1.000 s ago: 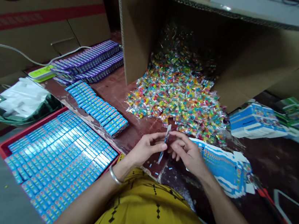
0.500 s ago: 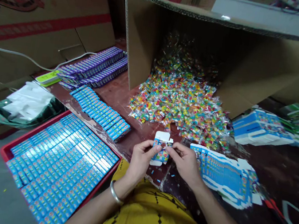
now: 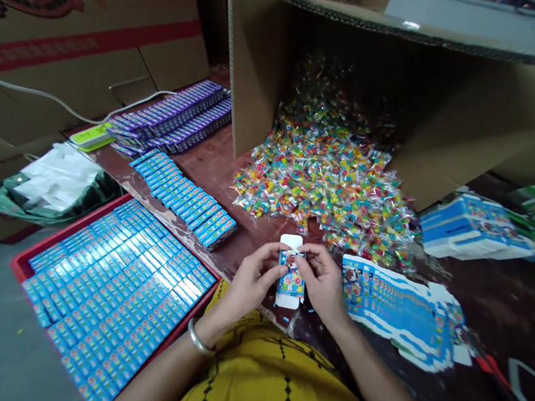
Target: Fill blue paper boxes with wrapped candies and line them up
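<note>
The left hand [image 3: 251, 278] and right hand [image 3: 324, 283] pinch a small blue carton [image 3: 291, 282] between them, white flaps [image 3: 291, 241] out at both ends, over the table [image 3: 206, 165]. Flat cartons [image 3: 398, 313] lie fanned beside the right hand; farther out, wrapped candies [image 3: 324, 181] spill from a cardboard box [image 3: 254, 74].

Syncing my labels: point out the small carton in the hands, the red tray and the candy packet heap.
Small carton [image 3: 292, 284], head view: lower printed panel.
Red tray [image 3: 20, 265], head view: rim, left corner.
Candy packet heap [image 3: 322, 178], head view: middle.
</note>
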`<action>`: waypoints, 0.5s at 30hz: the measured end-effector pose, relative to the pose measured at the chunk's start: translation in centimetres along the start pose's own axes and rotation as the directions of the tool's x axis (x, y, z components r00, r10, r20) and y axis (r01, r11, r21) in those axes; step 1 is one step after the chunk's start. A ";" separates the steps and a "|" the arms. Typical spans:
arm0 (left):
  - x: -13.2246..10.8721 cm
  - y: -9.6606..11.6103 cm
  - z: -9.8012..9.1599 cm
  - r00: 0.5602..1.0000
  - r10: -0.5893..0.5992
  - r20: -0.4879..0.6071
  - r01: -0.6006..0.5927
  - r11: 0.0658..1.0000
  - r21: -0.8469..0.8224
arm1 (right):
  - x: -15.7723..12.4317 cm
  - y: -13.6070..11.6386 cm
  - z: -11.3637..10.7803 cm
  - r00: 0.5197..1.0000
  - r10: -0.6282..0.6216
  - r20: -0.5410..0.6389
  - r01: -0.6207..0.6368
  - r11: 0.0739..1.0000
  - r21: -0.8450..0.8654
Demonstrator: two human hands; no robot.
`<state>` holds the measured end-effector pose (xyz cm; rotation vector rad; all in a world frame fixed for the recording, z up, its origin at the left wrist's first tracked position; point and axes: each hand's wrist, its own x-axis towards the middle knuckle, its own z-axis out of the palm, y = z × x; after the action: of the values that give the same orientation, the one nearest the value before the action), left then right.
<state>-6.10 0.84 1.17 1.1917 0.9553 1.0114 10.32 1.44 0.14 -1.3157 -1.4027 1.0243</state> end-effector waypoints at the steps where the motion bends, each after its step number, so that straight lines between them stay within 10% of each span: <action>1: 0.0 0.0 -0.1 0.999 -0.015 0.029 0.015 1.000 -0.004 | 0.0 -0.1 -0.1 1.000 -0.017 0.009 0.017 0.998 -0.056; 15: -0.8 0.1 0.0 0.995 -0.022 -0.094 0.008 0.988 -0.152 | 1.6 -1.3 -0.4 0.995 -0.062 0.077 0.055 0.995 0.080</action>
<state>-6.30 0.09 1.27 1.0165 0.9434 1.1169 10.41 2.88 1.61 -1.1820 -1.4376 1.0911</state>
